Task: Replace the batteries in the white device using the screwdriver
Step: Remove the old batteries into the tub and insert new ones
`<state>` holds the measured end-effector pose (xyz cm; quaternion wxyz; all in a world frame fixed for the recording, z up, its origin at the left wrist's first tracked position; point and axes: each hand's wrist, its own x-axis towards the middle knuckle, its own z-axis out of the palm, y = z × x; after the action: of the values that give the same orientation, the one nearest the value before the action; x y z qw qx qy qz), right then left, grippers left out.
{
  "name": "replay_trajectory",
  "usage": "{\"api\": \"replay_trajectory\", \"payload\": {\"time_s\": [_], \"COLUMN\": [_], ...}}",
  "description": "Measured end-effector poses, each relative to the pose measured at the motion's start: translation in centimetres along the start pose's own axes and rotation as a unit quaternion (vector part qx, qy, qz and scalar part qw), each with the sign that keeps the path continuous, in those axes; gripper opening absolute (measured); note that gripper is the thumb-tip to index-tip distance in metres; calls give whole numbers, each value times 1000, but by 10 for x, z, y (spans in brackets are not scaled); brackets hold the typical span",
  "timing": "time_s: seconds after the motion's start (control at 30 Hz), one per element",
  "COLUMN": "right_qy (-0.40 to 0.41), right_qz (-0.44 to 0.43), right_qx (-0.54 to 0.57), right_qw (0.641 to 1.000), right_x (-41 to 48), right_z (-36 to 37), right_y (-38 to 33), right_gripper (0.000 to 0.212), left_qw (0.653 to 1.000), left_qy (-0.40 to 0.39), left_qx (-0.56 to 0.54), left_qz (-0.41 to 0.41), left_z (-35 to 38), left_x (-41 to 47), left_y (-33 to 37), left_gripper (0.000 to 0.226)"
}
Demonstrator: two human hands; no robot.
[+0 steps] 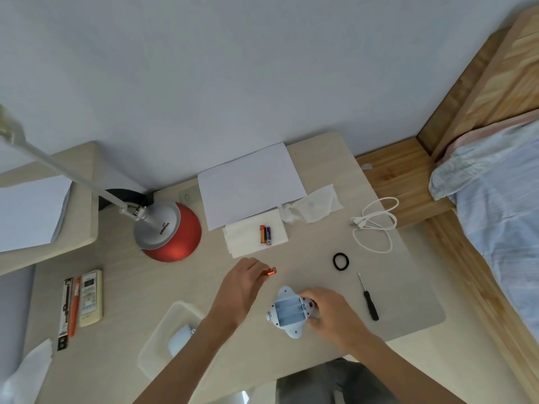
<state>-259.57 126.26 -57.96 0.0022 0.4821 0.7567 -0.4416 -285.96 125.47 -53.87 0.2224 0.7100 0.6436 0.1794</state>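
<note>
The white device [284, 328] lies on the desk with its back up and its battery bay [290, 312] open and empty. My right hand [329, 313] grips its right side. My left hand [243, 279], to the upper left of the device, holds an orange battery [269, 272] by one end, just above the desk. Two more batteries [266, 234], one orange and one dark, lie side by side on a white tissue [245, 237] farther back. The black screwdriver [369, 298] rests on the desk to the right of the device.
A red lamp base [172, 231] stands at the back left. A clear plastic tray [163, 339] sits at the front left. A remote [91, 298] and pens lie at the far left. A black hair tie [340, 261], a white cable [376, 223] and paper [250, 185] lie behind.
</note>
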Motion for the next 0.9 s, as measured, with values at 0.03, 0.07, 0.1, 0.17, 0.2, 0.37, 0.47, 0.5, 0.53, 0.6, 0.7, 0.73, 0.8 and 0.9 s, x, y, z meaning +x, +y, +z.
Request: {"api": "replay_trajectory", "payload": {"time_s": [0.03, 0.07, 0.1, 0.17, 0.2, 0.37, 0.47, 0.5, 0.53, 0.6, 0.7, 0.73, 0.8, 0.9], "right_qy": [1, 3, 5, 13, 17, 34, 33, 34, 36, 37, 37, 36, 35, 37], "right_qz": [0, 1, 2, 3, 1, -7, -5, -5, -4, -3, -4, -4, -1, 0], "right_qx": [-3, -2, -4, -13, -16, -16, -14, -9, -6, -6, -6, -7, -5, -3], "right_qw": [1000, 1000, 1000, 1000, 1000, 999, 999, 999, 999, 999, 999, 999, 999, 999], "right_x": [1, 2, 3, 4, 5, 7, 6, 6, 5, 5, 5, 5, 4, 3], "right_z": [0, 0, 0, 1, 2, 7, 6, 6, 7, 7, 7, 6, 5, 3], "right_y": [1, 2, 2, 3, 4, 8, 7, 7, 7, 7, 6, 6, 4, 2], "right_gripper": [48, 47, 46, 44, 44, 49, 49, 49, 48, 48, 49, 49, 49, 48], "left_qw": [1000, 1000, 1000, 999, 998, 997, 997, 998, 998, 999, 999, 999, 999, 1000], "left_qy": [4, 0, -9, -25, -34, -55, -38, -31, -25, -14, -5, -1, -3, -14], "left_qx": [-6, -8, -8, 0, 2, -45, -60, -57, -53, -37, -26, -18, -17, -15], "left_qz": [10, 16, 20, 36, 44, 29, 11, 9, 11, 23, 37, 46, 37, 11], "left_z": [-1, 0, 3, 9, 13, 24, 28, 30, 33, 38, 39, 39, 40, 44], "left_x": [-7, -15, -21, -33, -37, -40, -38, -38, -38, -39, -38, -37, -35, -30], "left_y": [8, 14, 19, 27, 30, 43, 52, 53, 52, 48, 45, 45, 45, 42], "left_gripper": [16, 19, 23, 33, 39, 30, 46, 47, 43, 38, 37, 37, 34, 29]}}
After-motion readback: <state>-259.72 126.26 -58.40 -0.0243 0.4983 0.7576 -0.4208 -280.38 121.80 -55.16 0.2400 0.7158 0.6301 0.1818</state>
